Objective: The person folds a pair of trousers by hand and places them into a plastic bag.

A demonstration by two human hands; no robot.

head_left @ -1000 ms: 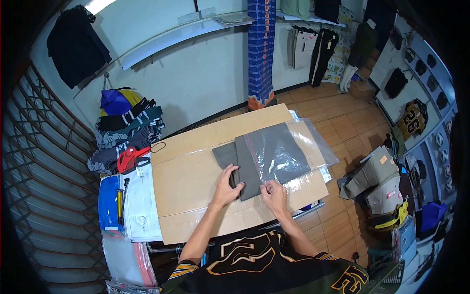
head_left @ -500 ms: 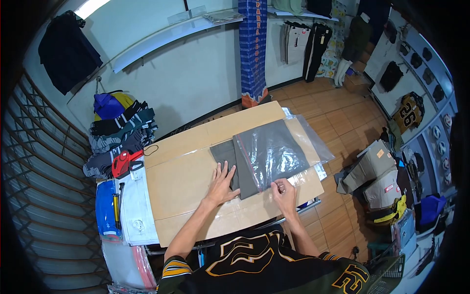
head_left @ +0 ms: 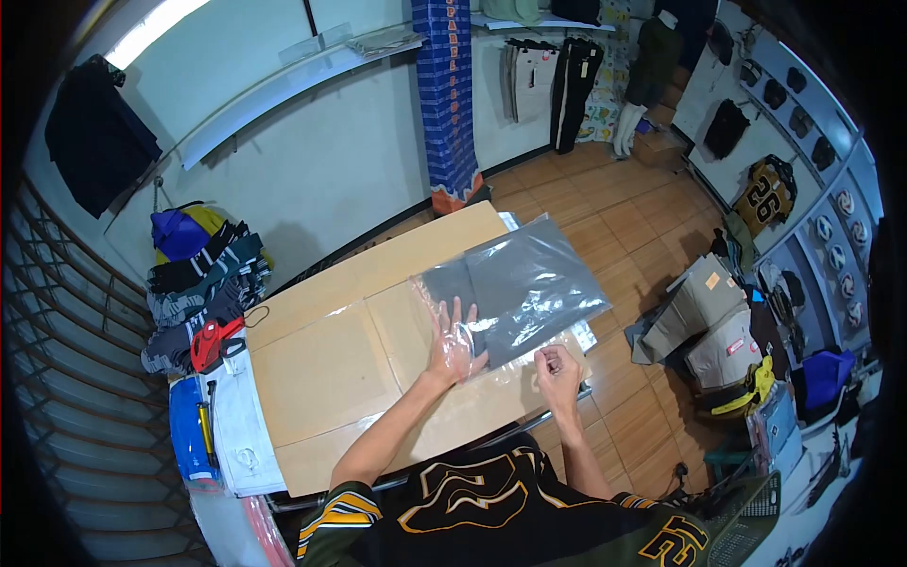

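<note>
A folded dark grey garment [head_left: 531, 293] lies inside a clear plastic bag [head_left: 427, 288] on a cardboard sheet. My left hand [head_left: 453, 350] is at the left end of the garment, fingers spread and flat, with the clear plastic appearing to lie over it. Close to the bag's lower right edge, my right hand [head_left: 558, 370] is closed with its fingers curled together. Whether it pinches the plastic or anything else is hidden.
The cardboard sheet [head_left: 326, 373] covers the table. Left of it are a red tape dispenser [head_left: 216, 344], a yellow-handled tool [head_left: 205, 433] and a pile of folded clothes [head_left: 213, 274]. Cardboard boxes [head_left: 704, 307] stand on the tiled floor to the right.
The plastic bag has moved left over the garment, now reaching past its left end and over my left hand. My right hand has come away from the bag's opening edge. The view has shifted.
</note>
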